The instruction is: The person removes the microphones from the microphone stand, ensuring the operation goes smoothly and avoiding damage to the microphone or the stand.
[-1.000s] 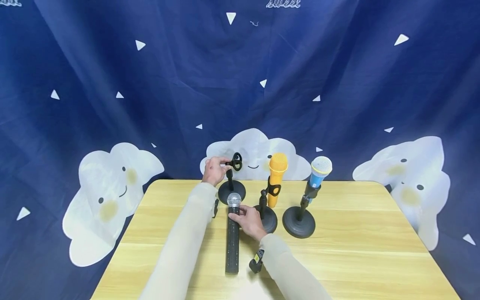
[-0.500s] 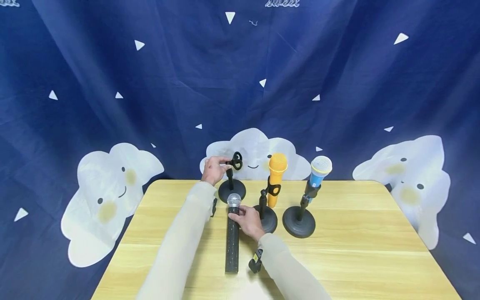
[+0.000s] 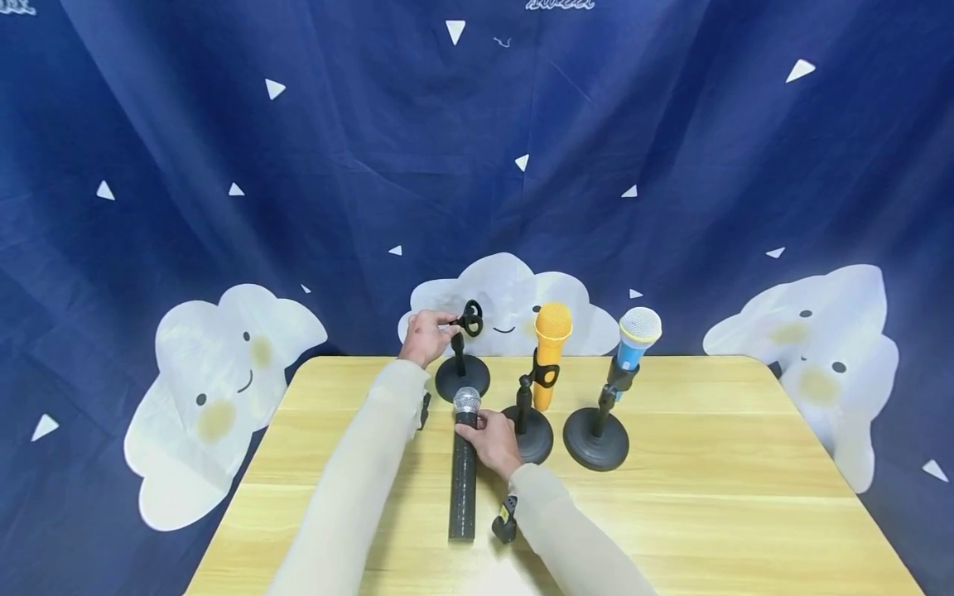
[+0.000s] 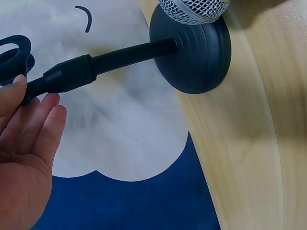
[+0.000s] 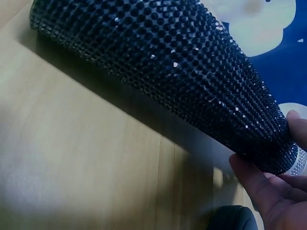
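My left hand (image 3: 426, 338) pinches the neck of a black microphone stand (image 4: 129, 55) just below its clip (image 3: 473, 319). The stand's round base (image 3: 462, 379) sits at the back of the table, and the clip holds nothing. My right hand (image 3: 492, 441) grips a black microphone (image 3: 463, 488) near its silver mesh head (image 3: 467, 401). Seen from the right wrist, the microphone's body (image 5: 168, 62) is covered in small shiny studs, with fingers and thumb around its narrow end. Its head points toward the stand and overlaps the base's edge in the left wrist view.
Right of my hands, a yellow microphone (image 3: 552, 348) stands in a second black stand (image 3: 531, 434). Farther right, a blue microphone with a white head (image 3: 638, 331) is in a third stand (image 3: 596, 439). Behind the wooden table (image 3: 715, 497) hangs a dark blue curtain (image 3: 373, 165).
Both hands keep their holds on the stand and the black microphone. Only a very slight shift of the view shows.
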Action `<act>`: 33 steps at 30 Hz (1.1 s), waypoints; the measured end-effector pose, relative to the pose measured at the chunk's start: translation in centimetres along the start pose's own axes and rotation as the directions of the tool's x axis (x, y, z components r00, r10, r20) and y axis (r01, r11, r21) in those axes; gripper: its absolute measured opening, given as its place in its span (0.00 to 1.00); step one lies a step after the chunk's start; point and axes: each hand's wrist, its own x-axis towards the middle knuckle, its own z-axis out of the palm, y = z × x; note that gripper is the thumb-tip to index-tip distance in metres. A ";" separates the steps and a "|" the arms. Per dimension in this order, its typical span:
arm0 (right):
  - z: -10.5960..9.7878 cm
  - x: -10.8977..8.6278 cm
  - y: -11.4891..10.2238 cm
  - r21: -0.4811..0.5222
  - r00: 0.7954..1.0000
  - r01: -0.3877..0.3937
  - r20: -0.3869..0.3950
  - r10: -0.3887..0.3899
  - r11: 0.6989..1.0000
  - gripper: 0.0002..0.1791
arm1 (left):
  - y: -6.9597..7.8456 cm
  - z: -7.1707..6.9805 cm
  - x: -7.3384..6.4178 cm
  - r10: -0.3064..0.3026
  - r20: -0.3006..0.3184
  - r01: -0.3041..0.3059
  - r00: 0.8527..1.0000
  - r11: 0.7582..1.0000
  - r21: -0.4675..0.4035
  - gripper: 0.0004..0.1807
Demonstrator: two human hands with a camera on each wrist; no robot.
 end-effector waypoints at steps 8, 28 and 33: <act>0.1 0.0 0.1 -0.017 1.000 0.004 -0.011 -0.004 1.000 0.19 | 0.6 0.3 0.1 -0.021 -0.016 0.022 1.000 0.999 0.035 0.14; 0.7 -0.1 0.2 -0.088 0.998 -0.017 -0.058 0.012 0.996 0.19 | 1.2 0.2 -0.2 -0.037 -0.013 0.038 0.999 0.997 0.068 0.15; 0.8 -0.2 -0.1 -0.113 0.998 -0.025 -0.062 0.018 0.993 0.20 | 1.1 0.1 -0.2 -0.028 -0.023 0.030 0.999 0.997 0.065 0.15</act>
